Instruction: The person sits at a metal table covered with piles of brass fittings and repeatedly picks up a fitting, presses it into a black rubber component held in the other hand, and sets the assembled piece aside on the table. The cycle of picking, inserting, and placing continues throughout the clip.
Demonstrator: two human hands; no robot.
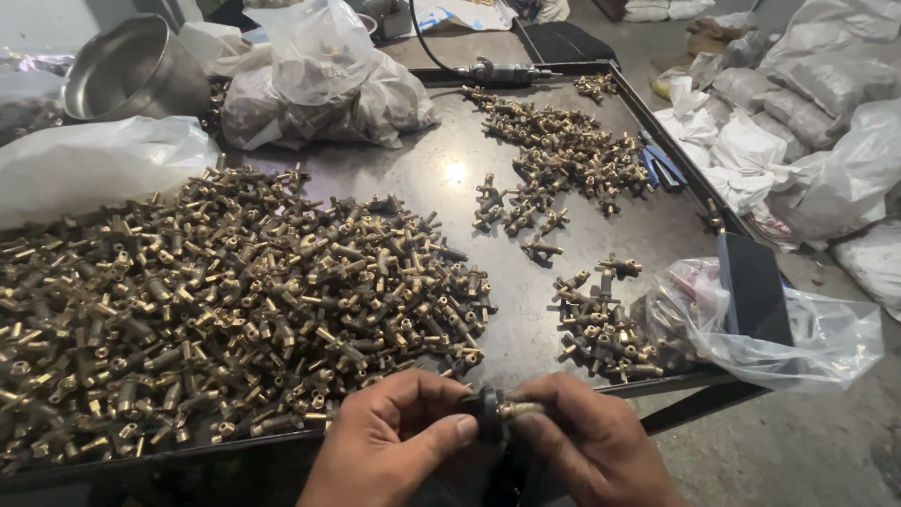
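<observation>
Spreading across the metal table [450,164] beyond both hands, the big heap of brass fittings [225,300] lies up-left, while the left hand [389,441] pinches a black knob [487,415] and the right hand [587,441], fingers closed, grips one small brass fitting [519,409] against it.

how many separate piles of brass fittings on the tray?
4, counting loosely. A big pile fills the left, a spread heap lies far centre-right, a tiny cluster sits at the far edge, and a small pile lies near-right beside the clear bag. Strays lie between; bags may hide more.
</observation>
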